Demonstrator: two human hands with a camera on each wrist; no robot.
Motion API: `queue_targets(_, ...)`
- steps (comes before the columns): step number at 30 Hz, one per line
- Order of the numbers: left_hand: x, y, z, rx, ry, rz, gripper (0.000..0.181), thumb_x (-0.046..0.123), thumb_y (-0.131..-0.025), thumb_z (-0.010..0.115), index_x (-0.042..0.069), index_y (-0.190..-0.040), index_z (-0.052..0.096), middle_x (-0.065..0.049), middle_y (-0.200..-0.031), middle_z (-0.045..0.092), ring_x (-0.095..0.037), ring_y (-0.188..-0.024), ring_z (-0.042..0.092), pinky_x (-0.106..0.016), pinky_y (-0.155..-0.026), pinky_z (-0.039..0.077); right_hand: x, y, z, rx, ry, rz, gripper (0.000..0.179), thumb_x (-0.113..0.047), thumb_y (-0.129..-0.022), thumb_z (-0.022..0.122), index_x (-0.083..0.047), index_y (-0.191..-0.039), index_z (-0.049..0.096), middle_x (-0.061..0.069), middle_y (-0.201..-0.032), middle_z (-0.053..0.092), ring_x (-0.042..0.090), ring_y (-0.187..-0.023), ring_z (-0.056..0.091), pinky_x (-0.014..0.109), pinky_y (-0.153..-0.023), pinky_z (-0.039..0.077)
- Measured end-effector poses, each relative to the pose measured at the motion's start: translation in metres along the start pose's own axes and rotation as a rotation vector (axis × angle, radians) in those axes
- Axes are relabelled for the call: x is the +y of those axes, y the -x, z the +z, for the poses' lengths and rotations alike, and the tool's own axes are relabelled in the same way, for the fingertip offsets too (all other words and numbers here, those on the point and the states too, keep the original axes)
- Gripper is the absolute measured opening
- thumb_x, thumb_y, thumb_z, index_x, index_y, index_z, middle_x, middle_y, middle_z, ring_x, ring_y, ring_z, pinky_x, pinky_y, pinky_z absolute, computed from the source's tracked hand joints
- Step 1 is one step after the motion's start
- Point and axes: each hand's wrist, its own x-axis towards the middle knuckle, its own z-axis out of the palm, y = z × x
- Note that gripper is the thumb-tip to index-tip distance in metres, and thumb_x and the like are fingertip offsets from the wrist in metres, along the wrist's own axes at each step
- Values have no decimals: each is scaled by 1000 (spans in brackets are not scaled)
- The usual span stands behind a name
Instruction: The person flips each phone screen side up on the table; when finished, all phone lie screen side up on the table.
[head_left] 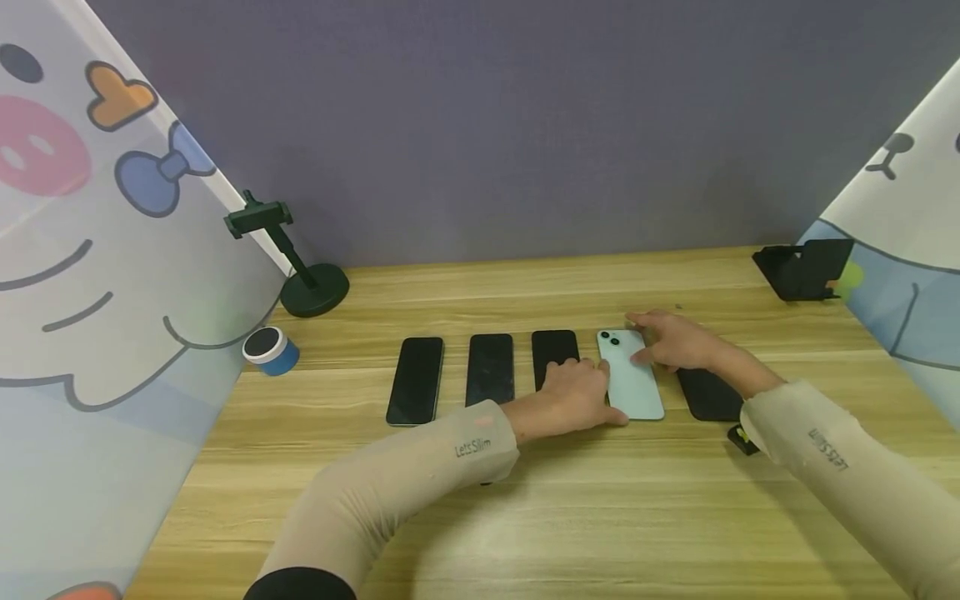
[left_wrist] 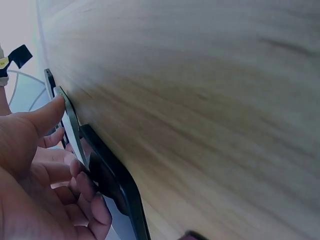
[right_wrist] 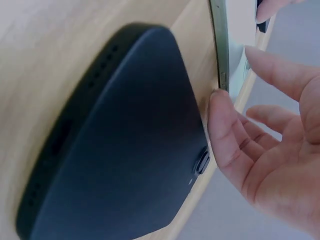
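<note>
A mint-green smartphone (head_left: 633, 387) lies back up on the table, its two lenses toward the far end. My right hand (head_left: 678, 340) pinches its upper right corner, thumb on the back and fingers at the edge. On the other side, my left hand (head_left: 573, 392) touches its lower left edge with the thumb. The left fingers are loosely bent over the neighbouring black phone (head_left: 555, 348), partly covering it. Beside the right hand lies another dark phone (right_wrist: 125, 135), back up, partly hidden in the head view by the right forearm.
Two more black phones (head_left: 416, 379) (head_left: 490, 367) lie farther left in the row. A dark green phone stand (head_left: 315, 289) and a blue-and-white jar (head_left: 273, 352) stand at the left. A black folding stand (head_left: 813, 271) sits back right. One small black item (head_left: 742, 439) lies near the right sleeve.
</note>
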Motion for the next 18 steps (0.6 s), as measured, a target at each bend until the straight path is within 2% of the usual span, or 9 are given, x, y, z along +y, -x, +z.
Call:
queue_targets(7,3,-2,-1,-7,-46,-9,92,76,-87,54,17,-156,39,-1,-144,56,-21,-118,61,-42,-93,50,-6,1,3,4,69,12,80,-20,-95,69,6,-156,24,40,-148,29,21,-59,58,34,-55,50)
queue_targets(11,3,-2,-1,-7,-42,-4,92,76,-86,55,17,-155,40,-1,-140,59,-20,-115,63,-38,-87,53,-6,0,3,-2,81,10,80,-19,-94,70,7,-156,25,41,-146,32,21,-60,58,34,-55,50)
queue_targets(15,2,-2,-1,-3,-30,-4,93,75,-85,57,17,-155,40,0,-134,62,-18,-110,65,-31,-73,55,-3,-2,1,-6,37,3,82,-19,-93,71,7,-156,25,39,-146,34,21,-64,59,35,-57,52)
queue_targets(18,2,-3,0,-1,-26,-2,92,74,-86,57,17,-155,39,-1,-133,62,-17,-110,65,-29,-68,54,1,-4,-2,-12,-41,-13,84,-20,-93,71,8,-156,23,39,-147,36,21,-76,63,36,-60,55)
